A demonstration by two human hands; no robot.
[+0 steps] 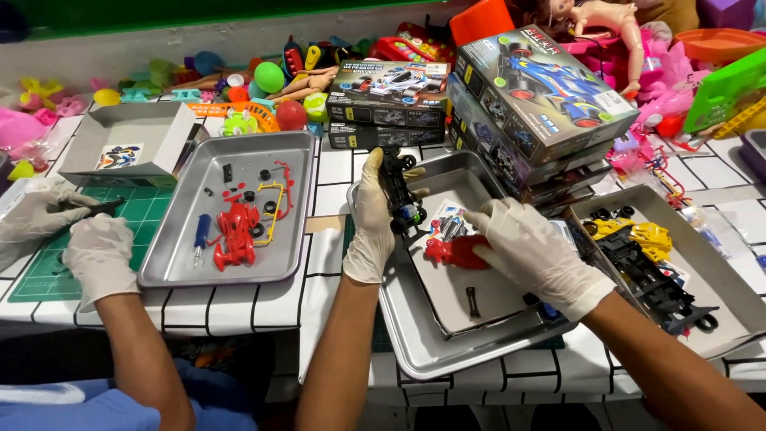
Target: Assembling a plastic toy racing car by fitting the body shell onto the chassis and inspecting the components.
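Head view: gloved left hand (372, 219) clamped on black toy car chassis (401, 194) above stacked steel trays (415, 351); right hand (536, 254) closed over red car body shell (451, 251), partly hidden. Co-worker's gloved hands (96, 255) at left; open surface (327, 172) between trays.

Both forearms rise bare from the bottom edge of the frame, each ending in a white glove. The left hand (373, 219) sits just left of centre, held upright with its thumb side toward the camera, fingers curled in a firm grasp. The right hand (533, 254) lies right of centre, palm down, angled toward the upper left, fingers bent and pressing downward.
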